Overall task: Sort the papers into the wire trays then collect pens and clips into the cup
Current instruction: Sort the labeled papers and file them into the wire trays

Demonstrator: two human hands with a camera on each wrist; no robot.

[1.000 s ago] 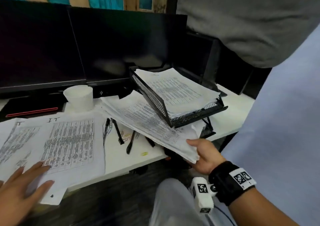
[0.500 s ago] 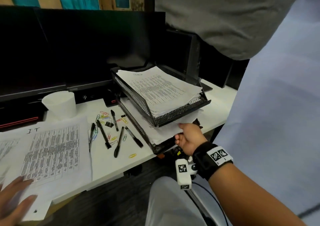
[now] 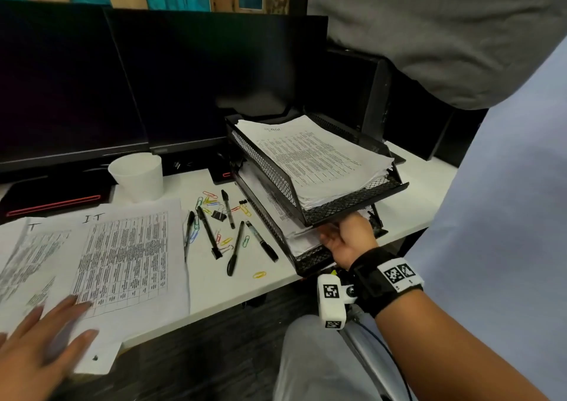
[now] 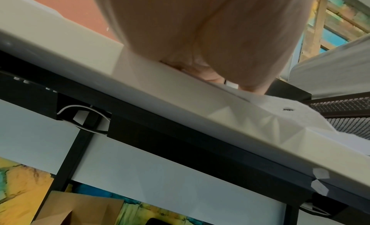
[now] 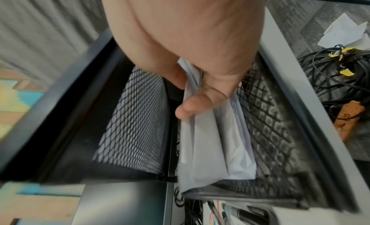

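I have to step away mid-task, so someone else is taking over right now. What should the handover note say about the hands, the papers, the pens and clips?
Right hand: grips the paper stack it is seating in the lower wire tray.
Left hand: fingers flat on the sheet marked IT at the desk's front edge.
Done: upper wire tray holds a stack.
Left: release the lower stack; sort the IT sheet and the papers beside it; then put the pens and the paper and binder clips, loose between papers and trays, into the white cup, which no pen or clip has reached.
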